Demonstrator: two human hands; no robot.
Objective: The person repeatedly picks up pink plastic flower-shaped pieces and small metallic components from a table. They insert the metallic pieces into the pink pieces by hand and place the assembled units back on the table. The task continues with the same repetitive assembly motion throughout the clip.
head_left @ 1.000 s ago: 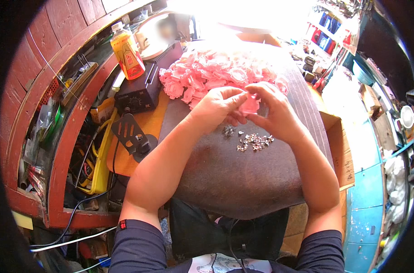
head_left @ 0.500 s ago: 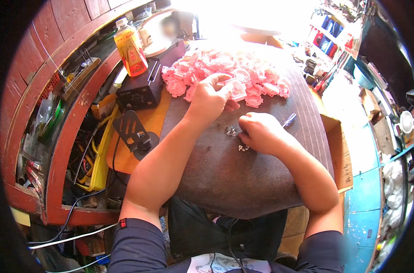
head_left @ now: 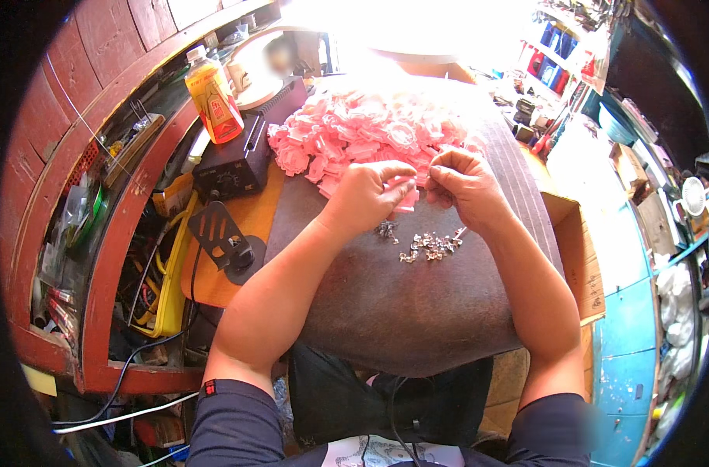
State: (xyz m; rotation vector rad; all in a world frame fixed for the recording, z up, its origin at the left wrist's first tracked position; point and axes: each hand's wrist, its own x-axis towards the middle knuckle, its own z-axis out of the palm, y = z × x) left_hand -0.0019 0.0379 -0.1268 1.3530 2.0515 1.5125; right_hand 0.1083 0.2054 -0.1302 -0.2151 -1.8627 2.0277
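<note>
Over the dark work mat, my left hand (head_left: 364, 196) grips a pink plastic flower-shaped piece (head_left: 406, 204) between thumb and fingers. My right hand (head_left: 473, 193) is right beside it, with thumb and fingertips pinched together. Whatever sits in that pinch is too small to make out. Below the hands lies a loose scatter of small shiny metal parts (head_left: 432, 247). A darker little cluster of metal bits (head_left: 386, 230) rests just left of it, close under my left hand. Beyond both hands spreads a heap of similar pink pieces (head_left: 346, 128).
At the left stand a black box with a knob (head_left: 231, 167), an orange-labelled bottle (head_left: 214, 97) on top, and a black metal stand (head_left: 231, 241). A red wooden shelf (head_left: 97, 311) borders that side. A cardboard box (head_left: 580, 257) adjoins the mat's right edge.
My right hand has risen from the small metal parts to meet my left hand, uncovering more of the scatter. My left hand has come slightly nearer, still holding the pink piece.
</note>
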